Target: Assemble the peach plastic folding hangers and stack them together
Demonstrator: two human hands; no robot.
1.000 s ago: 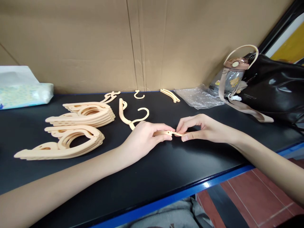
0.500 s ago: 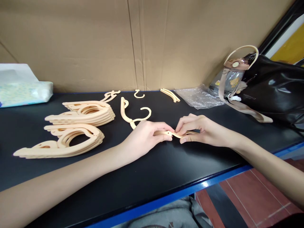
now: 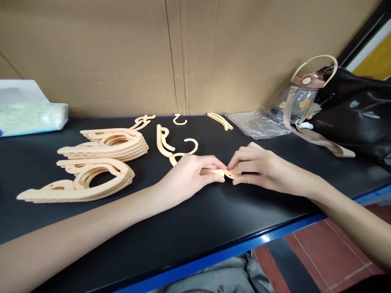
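Observation:
A cream plastic folding hanger (image 3: 162,143) lies under my left hand (image 3: 190,175), its curved hook pointing to the far side. My left thumb and fingers pinch the end of one hanger arm. From the right, my right hand (image 3: 255,167) pinches a thin cream strip (image 3: 229,174) whose tip meets that arm end; most of the strip is hidden by my fingers. At the hanger's other arm, a curved strip sticks out from the end. Both hands are just above the black tabletop (image 3: 195,228).
Stacked folded hangers (image 3: 104,179) fill the left side. Farther back lie small cream pieces (image 3: 143,121), a loose hook (image 3: 179,119), and curved strips (image 3: 220,121). Clear plastic wrap (image 3: 258,123), a strapped bottle (image 3: 301,99) and a black bag (image 3: 354,114) stand right; a tissue pack (image 3: 33,114) sits left.
The strip in my right hand has shifted slightly at the arm's end, its tip now showing differently. The hanger's other strip has swung into clearer view. My hands stay nearly in place.

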